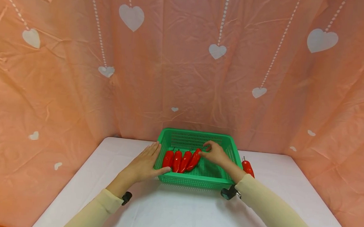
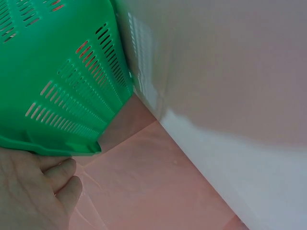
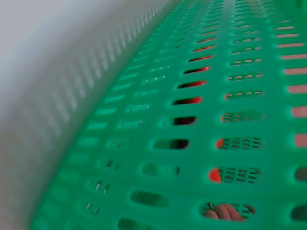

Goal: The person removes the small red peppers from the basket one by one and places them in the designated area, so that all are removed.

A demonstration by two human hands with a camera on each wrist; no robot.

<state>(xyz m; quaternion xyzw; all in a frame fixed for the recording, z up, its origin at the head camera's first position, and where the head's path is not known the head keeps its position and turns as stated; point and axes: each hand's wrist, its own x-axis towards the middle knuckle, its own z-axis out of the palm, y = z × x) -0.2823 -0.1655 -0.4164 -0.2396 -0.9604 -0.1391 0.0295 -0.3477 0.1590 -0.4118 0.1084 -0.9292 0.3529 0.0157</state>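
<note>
A green plastic basket (image 1: 194, 181) stands on the table with several long red chili peppers side by side in its left half. My left hand (image 1: 144, 162) rests against the basket's left rim, fingers straight and thumb over the front rim; the left wrist view shows the fingers by the rim (image 2: 50, 149). Over the inside of the basket, my right hand (image 1: 216, 155) has its thumb at the top of the rightmost chili pepper (image 1: 194, 160), which leans to the right. Its fingers are bent but stand apart from the thumb. Through the basket's slotted wall (image 3: 201, 153) the right wrist view shows only fingertips.
Another red chili pepper (image 1: 248, 168) lies on the white table (image 1: 177, 211), just outside the basket's right side and close to my right forearm. A pink-orange cloth (image 1: 183, 76) with white hearts hangs behind and at both sides.
</note>
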